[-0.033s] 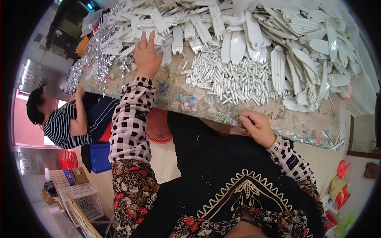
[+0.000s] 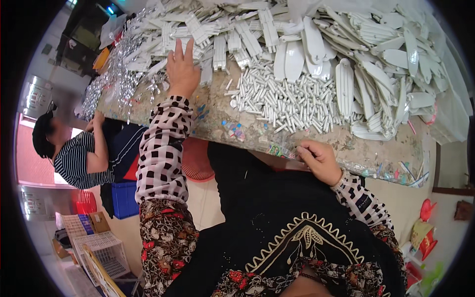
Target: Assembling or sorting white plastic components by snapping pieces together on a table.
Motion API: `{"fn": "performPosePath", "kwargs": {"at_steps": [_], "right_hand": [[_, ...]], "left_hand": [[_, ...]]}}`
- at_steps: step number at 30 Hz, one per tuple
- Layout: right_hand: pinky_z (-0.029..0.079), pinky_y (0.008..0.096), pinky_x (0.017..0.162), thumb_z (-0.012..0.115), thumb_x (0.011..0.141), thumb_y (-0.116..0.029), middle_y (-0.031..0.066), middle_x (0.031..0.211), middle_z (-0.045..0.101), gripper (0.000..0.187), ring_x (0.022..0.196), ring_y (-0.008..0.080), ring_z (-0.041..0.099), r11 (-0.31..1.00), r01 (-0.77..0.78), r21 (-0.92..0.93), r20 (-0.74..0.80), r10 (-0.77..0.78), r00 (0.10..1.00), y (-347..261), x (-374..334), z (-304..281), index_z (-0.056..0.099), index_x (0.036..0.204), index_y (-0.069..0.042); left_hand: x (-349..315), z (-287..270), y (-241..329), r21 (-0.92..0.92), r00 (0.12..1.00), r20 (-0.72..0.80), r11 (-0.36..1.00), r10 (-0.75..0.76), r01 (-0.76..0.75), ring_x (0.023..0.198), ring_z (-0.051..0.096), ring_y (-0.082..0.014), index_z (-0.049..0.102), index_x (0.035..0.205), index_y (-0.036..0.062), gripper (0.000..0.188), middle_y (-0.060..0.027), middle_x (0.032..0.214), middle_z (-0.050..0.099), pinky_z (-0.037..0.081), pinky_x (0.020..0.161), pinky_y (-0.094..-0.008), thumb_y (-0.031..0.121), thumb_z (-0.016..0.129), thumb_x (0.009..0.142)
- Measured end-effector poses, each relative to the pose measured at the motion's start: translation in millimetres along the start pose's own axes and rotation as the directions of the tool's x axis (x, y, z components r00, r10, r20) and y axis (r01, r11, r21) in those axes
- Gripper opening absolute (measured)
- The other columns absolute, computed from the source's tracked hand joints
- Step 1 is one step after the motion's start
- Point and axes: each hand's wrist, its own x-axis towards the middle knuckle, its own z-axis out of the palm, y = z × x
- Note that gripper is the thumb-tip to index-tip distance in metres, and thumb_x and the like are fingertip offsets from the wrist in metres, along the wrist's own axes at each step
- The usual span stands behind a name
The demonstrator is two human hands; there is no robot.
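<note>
My left hand (image 2: pixel 183 72) lies at the near edge of a heap of white ribbed plastic strips (image 2: pixel 198 29), palm down with its fingers apart. Nothing shows in its grasp. At the table's front edge, my right hand (image 2: pixel 320 162) is curled with thumb and fingers drawn together; whatever they may pinch is hidden. Between the hands, farther in, spreads a pile of short white and silvery rods (image 2: pixel 287 101). Long rounded white plastic pieces (image 2: pixel 345 86) are heaped behind and to the right of the rods.
Silvery shredded foil-like bits (image 2: pixel 126 64) cover the table's left end. The worn tabletop (image 2: pixel 217 106) carries coloured stickers and scraps. A seated person in stripes (image 2: pixel 84 161) works at the left. A blue crate (image 2: pixel 124 199) and a red basket (image 2: pixel 199 161) stand below the table.
</note>
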Motion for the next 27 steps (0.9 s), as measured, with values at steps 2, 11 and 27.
{"fn": "performPosePath", "kwargs": {"at_steps": [2, 11, 27], "right_hand": [[0.044, 0.0258, 0.057, 0.059, 0.09, -0.01, 0.0082, 0.071, 0.059, 0.011, 0.06, 0.0132, 0.055, 0.997, -0.005, -0.079, -0.012, 0.004, 1.0, -6, 1, 1, 0.062, 0.093, 0.0], [0.042, 0.0229, 0.052, 0.055, 0.094, -0.01, 0.0035, 0.069, 0.059, 0.015, 0.058, 0.0074, 0.053, 0.988, 0.09, -0.126, -0.015, -0.093, 0.996, -7, 1, 4, 0.062, 0.09, 0.002], [0.043, 0.0236, 0.054, 0.055, 0.093, -0.009, 0.0051, 0.071, 0.061, 0.015, 0.06, 0.0089, 0.055, 0.986, 0.1, -0.131, -0.009, -0.102, 0.995, -4, 0, 4, 0.063, 0.097, 0.003]], "left_hand": [[14, 3, 2, -0.021, 0.998, 0.065, 1.0, -0.02, 0.021, 0.129, 0.03, -0.0488, 0.022, 0.148, 0.0261, 0.09, -0.0157, 0.152, 0.02, 0.032, 0.103, -0.0574, 0.018, 0.072, 0.074], [49, 27, 8, -0.005, 0.945, 0.322, 0.998, -0.054, 0.059, 0.135, 0.024, -0.0498, 0.023, 0.146, 0.0355, 0.078, -0.0093, 0.157, 0.009, 0.029, 0.098, -0.0719, 0.01, 0.061, 0.082], [52, 38, 9, 0.166, 0.935, 0.353, 0.981, 0.036, -0.1, 0.131, 0.033, -0.0475, 0.029, 0.142, 0.026, 0.071, -0.0139, 0.155, 0.012, 0.041, 0.089, -0.0681, -0.001, 0.054, 0.082]]}}
